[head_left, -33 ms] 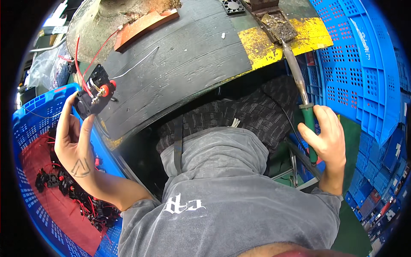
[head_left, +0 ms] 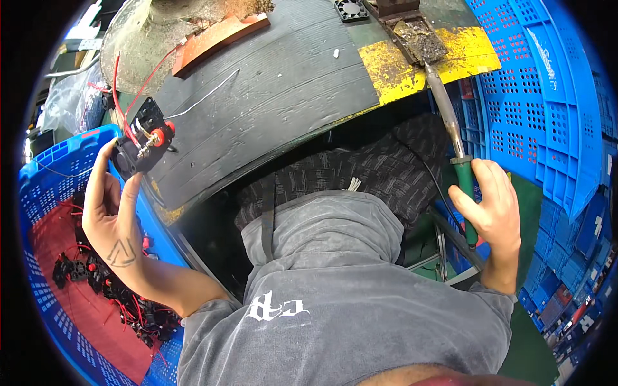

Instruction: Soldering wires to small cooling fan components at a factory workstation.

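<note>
My left hand (head_left: 112, 219) is raised at the left edge of the black bench mat (head_left: 270, 96) and grips a small black terminal part (head_left: 143, 145) with a red socket and thin red wires rising from it. My right hand (head_left: 492, 209) is closed around the green handle of a soldering iron (head_left: 465, 186). The iron's metal shaft (head_left: 443, 106) points up toward a dirty metal tray (head_left: 421, 32) on a yellow pad (head_left: 399, 71). The two hands are far apart, with my grey hooded top between them.
A blue crate (head_left: 38, 186) at my left has a red floor and holds several black wired parts (head_left: 103, 283). Stacked blue crates (head_left: 547, 96) wall the right side. An orange strip (head_left: 219, 35), a white wire (head_left: 206, 96) and a small black fan (head_left: 351, 9) lie on the mat.
</note>
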`<state>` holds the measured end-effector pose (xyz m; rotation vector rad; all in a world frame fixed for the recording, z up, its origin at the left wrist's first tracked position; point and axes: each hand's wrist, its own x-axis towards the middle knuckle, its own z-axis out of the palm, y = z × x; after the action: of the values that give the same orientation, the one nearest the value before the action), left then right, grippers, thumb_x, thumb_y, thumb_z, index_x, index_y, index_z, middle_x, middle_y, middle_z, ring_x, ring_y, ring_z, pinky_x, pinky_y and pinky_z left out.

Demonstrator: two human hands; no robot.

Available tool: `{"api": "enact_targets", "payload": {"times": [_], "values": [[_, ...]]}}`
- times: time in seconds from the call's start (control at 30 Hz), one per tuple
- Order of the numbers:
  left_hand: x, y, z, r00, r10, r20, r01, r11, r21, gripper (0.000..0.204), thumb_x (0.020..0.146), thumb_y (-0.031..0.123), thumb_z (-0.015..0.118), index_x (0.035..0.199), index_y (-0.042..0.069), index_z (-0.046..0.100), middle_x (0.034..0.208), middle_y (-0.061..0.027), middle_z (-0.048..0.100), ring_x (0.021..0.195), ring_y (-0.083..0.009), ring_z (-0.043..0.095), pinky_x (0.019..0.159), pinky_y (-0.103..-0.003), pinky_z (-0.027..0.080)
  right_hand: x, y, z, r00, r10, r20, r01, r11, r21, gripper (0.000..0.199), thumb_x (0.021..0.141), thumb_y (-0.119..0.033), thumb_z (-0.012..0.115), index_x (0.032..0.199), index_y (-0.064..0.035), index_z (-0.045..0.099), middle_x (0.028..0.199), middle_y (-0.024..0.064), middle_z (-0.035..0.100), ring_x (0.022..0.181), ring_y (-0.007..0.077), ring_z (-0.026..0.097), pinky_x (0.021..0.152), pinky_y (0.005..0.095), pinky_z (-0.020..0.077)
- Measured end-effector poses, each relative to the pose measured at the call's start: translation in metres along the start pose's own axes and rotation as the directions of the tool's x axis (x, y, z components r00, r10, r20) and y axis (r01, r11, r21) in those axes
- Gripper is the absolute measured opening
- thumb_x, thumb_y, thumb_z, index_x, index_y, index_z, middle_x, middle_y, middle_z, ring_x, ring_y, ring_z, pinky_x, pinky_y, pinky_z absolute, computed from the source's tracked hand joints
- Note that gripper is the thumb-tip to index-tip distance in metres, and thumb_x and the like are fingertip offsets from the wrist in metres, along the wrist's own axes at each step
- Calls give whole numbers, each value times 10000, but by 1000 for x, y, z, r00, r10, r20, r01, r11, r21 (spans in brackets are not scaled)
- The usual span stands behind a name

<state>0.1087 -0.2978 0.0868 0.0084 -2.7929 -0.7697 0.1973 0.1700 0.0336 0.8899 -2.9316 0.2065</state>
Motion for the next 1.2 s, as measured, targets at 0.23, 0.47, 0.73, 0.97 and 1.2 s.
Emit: {"api": "enact_targets", "payload": {"times": [0.23,0.47,0.73,0.97,1.2], "values": [[-9,-3,-14,988,60,143,-65,997,32,562,709,-47,744,1252,28,623,743,55,370,636,-52,307,584,-186,254,-14,-1,3,997,-27,-72,26,1000,-13,324,569,-77,730,888,-107,679,1081,223,560,913,382,605,724,419,517],[-23,-17,-46,980,59,192,-68,997,40,573,686,-134,666,1243,-10,615,828,33,510,606,-45,369,583,-176,331,-8,-8,11,935,247,-254,-165,938,306,285,615,57,712,883,-40,694,1087,215,570,931,313,612,780,350,507],[-29,-14,-83,996,-59,-63,61,998,19,496,779,-134,612,1267,-60,561,1004,-44,599,835,-101,573,761,-208,452,14,-26,92,570,583,-579,402,417,815,341,918,-208,526,1215,-47,568,1044,269,618,799,295,643,558,304,533],[32,-30,-64,952,-18,-306,121,939,322,402,791,126,755,1177,81,654,636,-20,411,581,-100,388,543,-255,378,39,-41,101,628,618,-472,465,189,865,447,933,-287,500,1288,-16,521,1055,271,628,776,262,656,537,275,514],[123,-117,6,988,-84,-130,151,697,700,412,803,395,703,1141,162,671,1057,-127,688,980,-312,652,824,-411,513,12,-36,96,595,680,-428,398,213,892,435,943,-260,468,1281,11,516,1033,258,635,773,252,651,553,267,512]]}}
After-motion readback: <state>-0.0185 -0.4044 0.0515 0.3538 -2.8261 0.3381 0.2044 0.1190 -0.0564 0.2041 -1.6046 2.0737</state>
